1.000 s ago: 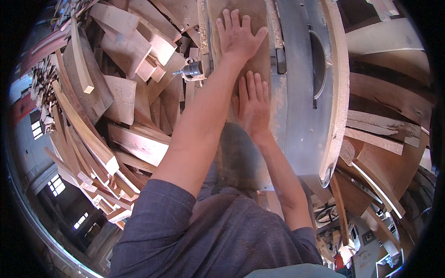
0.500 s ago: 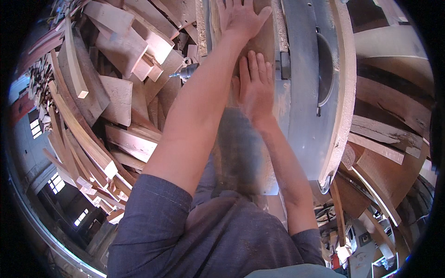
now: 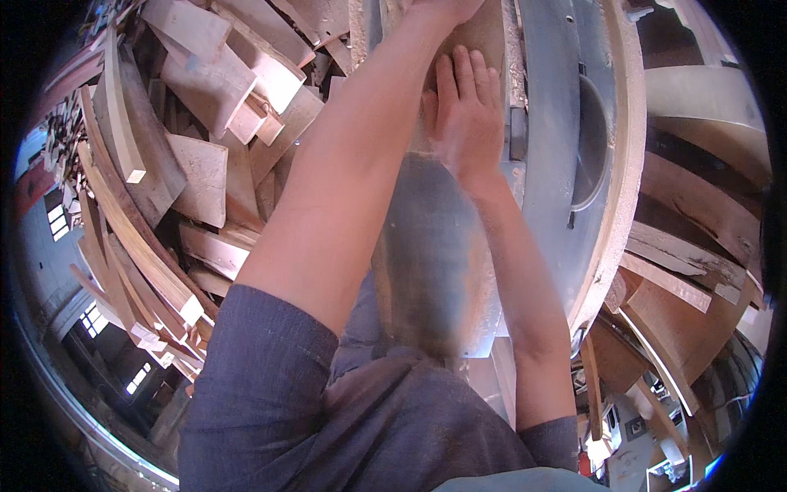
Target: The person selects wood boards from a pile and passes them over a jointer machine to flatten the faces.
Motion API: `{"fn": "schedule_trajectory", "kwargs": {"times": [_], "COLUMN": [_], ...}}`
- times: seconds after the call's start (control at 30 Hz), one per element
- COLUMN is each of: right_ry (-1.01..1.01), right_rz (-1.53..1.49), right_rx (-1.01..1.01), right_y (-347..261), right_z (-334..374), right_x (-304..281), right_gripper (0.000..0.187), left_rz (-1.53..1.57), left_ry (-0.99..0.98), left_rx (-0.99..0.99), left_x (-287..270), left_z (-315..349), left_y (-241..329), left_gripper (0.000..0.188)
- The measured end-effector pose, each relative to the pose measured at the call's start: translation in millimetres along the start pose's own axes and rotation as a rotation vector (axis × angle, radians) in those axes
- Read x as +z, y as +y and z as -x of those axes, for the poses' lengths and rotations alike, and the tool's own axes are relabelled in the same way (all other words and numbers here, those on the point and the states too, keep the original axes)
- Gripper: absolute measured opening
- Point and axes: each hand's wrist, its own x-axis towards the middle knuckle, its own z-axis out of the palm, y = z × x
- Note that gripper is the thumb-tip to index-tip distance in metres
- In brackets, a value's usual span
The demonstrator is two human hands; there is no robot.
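My right hand (image 3: pixel 471 111) lies flat with fingers stretched forward on a brown wooden board (image 3: pixel 485 31), near the board's rear end. Farther ahead, my left hand (image 3: pixel 451 8) reaches over the same board; its fingers are cut off by the upper edge, so their state is hidden. Under the board runs the smooth metal bed (image 3: pixel 426 246) of a woodworking machine, whose near part is bare. To the right of my right hand, a curved saw blade (image 3: pixel 592 143) shows at a slot in the grey metal table (image 3: pixel 545 189).
A pale wooden strip (image 3: pixel 616 164) borders the table on the right. Heaped offcuts (image 3: pixel 205 78) and long strips (image 3: pixel 139 246) lie at the left. More boards (image 3: pixel 697 193) are stacked to the right. Sawdust lies along a ledge (image 3: pixel 514 57) beside the board.
Both hands have slid forward with the board, baring more metal bed behind it. My left hand's fingers have passed out of the upper edge. The drill-like tool at left is now hidden behind my arm.
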Motion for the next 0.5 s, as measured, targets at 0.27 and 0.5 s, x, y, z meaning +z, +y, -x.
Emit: {"fn": "schedule_trajectory", "kwargs": {"times": [0.27,0.5], "right_ry": [0.034,-0.003], "right_rz": [0.025,-0.020], "right_rx": [-0.014,0.237], "right_y": [18.2,19.0], "right_z": [-50.9,-69.4], "right_x": [28.2,21.6], "right_gripper": [0.048,0.067], "left_rz": [0.014,0.552], "left_ry": [-0.066,0.091], "left_rx": [0.064,0.163], "left_x": [1.0,-12.9], "left_z": [-62.2,-26.1], "left_y": [-6.0,-103.0], "left_gripper": [0.077,0.061]}}
